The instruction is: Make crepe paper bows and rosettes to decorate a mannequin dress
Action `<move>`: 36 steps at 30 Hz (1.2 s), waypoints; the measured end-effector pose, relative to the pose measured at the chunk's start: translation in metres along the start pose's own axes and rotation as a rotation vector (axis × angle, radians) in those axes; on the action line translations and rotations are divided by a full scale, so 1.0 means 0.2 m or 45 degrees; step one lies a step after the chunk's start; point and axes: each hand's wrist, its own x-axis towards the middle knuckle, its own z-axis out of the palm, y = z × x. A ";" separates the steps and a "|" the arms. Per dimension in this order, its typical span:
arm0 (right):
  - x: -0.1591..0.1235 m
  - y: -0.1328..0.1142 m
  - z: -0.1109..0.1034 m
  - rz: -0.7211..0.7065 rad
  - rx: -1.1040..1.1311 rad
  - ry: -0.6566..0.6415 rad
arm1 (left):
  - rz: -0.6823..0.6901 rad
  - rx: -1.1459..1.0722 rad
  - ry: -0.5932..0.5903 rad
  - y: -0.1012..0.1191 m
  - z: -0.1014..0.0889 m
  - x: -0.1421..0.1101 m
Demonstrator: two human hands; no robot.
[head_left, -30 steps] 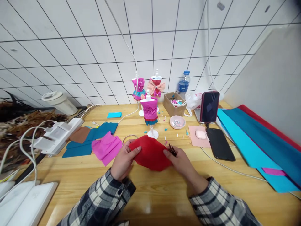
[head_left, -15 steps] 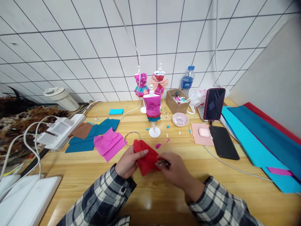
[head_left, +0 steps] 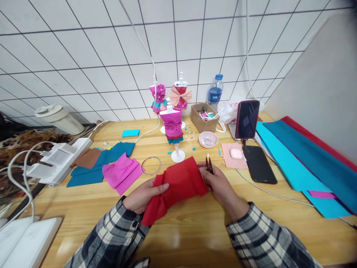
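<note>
White tile wall (head_left: 92,44) at back, then wood table (head_left: 181,238), w/ large folded sheets (head_left: 309,160) along R side. Power strip (head_left: 60,160) at L, lidded cup (head_left: 60,119) behind it. Front mannequin (head_left: 173,124) upright near ctr., partly blocks view of rear mannequins (head_left: 181,95); white cable (head_left: 154,70) crosses in front of the L one. Red fabric-like sheet (head_left: 181,182), creased, is held above table betw. hands. L hand (head_left: 143,195) closed on its L part, thumb on top. R hand (head_left: 220,184) closed around dark pointed tool (head_left: 209,167), tips up, fingers at sheet's R edge. Counts: 3 mannequins total, 2 phones (head_left: 260,165) (1 upright, 1 flat), 1 bottle (head_left: 215,93), 1 cardboard box (head_left: 198,121), 1 pink bowl (head_left: 208,145) w/ small bits, 1 metal ring (head_left: 151,174); scraps (head_left: 194,149) too small to count.
</note>
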 end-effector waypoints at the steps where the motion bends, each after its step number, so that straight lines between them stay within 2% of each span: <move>1: 0.00 -0.01 -0.01 -0.005 0.020 0.001 | 0.039 -0.087 0.032 0.00 0.00 0.00; 3: -0.02 -0.01 -0.02 0.031 0.029 -0.086 | 0.116 -0.251 0.086 0.01 0.00 0.00; 4: -0.03 -0.02 -0.02 0.090 0.006 -0.191 | 0.137 -0.318 0.119 0.01 0.00 0.00; 7: -0.08 -0.01 0.00 0.365 -0.161 -0.670 | 0.137 -0.464 0.257 -0.01 0.01 -0.01; 8: -0.10 0.00 0.01 0.449 -0.206 -0.795 | 0.141 -0.501 0.301 -0.02 0.02 -0.01; 9: -0.12 0.01 0.04 0.513 -0.218 -0.845 | 0.160 -0.532 0.337 -0.03 0.03 -0.01; 11: -0.15 0.03 0.09 0.541 -0.178 -0.812 | 0.216 -0.553 0.375 -0.06 0.05 0.00; 14: -0.17 0.07 0.14 0.372 -0.159 -0.753 | 0.243 -0.510 0.373 -0.09 0.08 0.02; 16: -0.17 0.09 0.15 0.236 -0.283 -0.753 | 0.256 -0.457 0.370 -0.10 0.08 0.04; 19: -0.17 0.08 0.14 0.152 -0.561 -0.733 | 0.294 -0.388 0.406 -0.11 0.08 0.05; 22: -0.17 0.07 0.11 0.144 -0.666 -0.644 | 0.360 -0.346 0.424 -0.11 0.07 0.06; 26: -0.15 0.06 0.10 0.251 -0.659 -0.543 | 0.418 -0.298 0.361 -0.10 0.06 0.06; 36: -0.16 0.06 0.13 0.253 -0.644 -0.541 | 0.386 -0.254 0.342 -0.12 0.06 0.08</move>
